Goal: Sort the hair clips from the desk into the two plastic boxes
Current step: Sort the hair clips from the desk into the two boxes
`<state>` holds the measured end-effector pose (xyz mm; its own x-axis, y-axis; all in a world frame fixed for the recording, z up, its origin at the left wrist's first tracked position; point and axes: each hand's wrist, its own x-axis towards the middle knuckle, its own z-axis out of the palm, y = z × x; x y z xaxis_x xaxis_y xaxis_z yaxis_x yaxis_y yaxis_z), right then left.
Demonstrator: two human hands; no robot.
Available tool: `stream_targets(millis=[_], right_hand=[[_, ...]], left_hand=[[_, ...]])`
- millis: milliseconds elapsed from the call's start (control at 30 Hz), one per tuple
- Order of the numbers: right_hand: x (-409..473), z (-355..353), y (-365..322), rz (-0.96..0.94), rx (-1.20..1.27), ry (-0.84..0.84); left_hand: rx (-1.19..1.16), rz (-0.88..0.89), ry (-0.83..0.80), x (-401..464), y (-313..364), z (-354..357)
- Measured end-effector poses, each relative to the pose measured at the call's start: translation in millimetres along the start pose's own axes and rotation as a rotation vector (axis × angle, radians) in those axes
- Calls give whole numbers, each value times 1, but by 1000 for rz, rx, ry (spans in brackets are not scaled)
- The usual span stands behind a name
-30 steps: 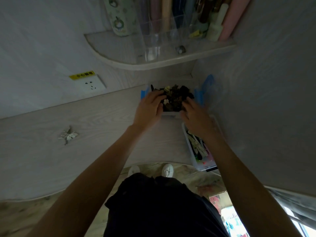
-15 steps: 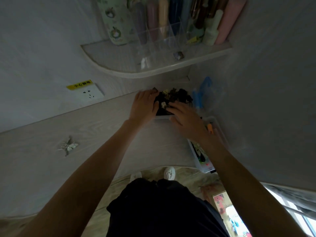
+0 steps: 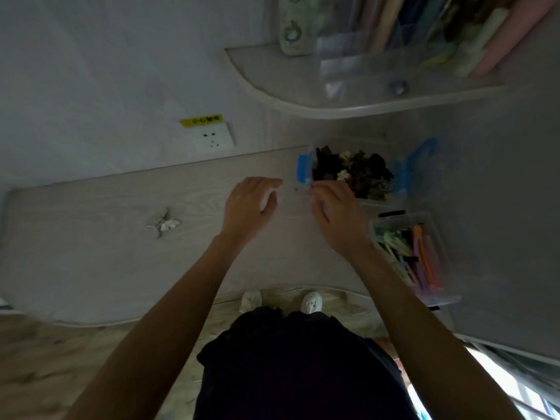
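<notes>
Hands over desk, by boxes.
L hand loose, empty; R hand grip unclear, touching far box; white clip well left.

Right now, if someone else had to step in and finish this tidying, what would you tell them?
Left hand: open, holding nothing, over the desk.
Right hand: fingers curled near the far box's corner; the blur hides whether it holds anything.
Far box, blue clasps: heaped with dark and cream clips.
Near box: holds long coloured clips.
Done: most clips appear boxed.
Left: one pale clip lies on the desk, well left of both hands. Box it.
</notes>
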<state>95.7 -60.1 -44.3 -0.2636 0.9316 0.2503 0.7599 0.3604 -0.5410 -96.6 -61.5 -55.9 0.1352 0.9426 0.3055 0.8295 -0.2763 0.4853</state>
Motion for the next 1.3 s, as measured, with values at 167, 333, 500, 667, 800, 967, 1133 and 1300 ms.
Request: stream_targets(millis=[167, 333, 500, 667, 800, 967, 1133, 1300], right_hand=[[1, 76, -59, -102, -3, -359], [5, 137, -76, 26, -188, -704], [-4, 134, -77, 84, -118, -579], [-9, 76, -59, 117, -75, -44], [-13, 28, -16, 306, -271, 149], [-20, 7, 19, 381, -268, 58], [-27, -10, 28, 310, -178, -34], [-40, -57, 47, 281, -123, 211]], left_hand=[[188, -521, 47, -85, -92, -35], [201, -874, -223, -113, -163, -53], [114, -654, -241, -95, -164, -54], [-87, -447, -174, -62, -118, -45], [-216, -221, -114, -20, -65, -37], [-212, 3, -167, 39, 0, -9], [6, 231, -207, 86, 50, 24], [68, 181, -297, 95, 58, 48]])
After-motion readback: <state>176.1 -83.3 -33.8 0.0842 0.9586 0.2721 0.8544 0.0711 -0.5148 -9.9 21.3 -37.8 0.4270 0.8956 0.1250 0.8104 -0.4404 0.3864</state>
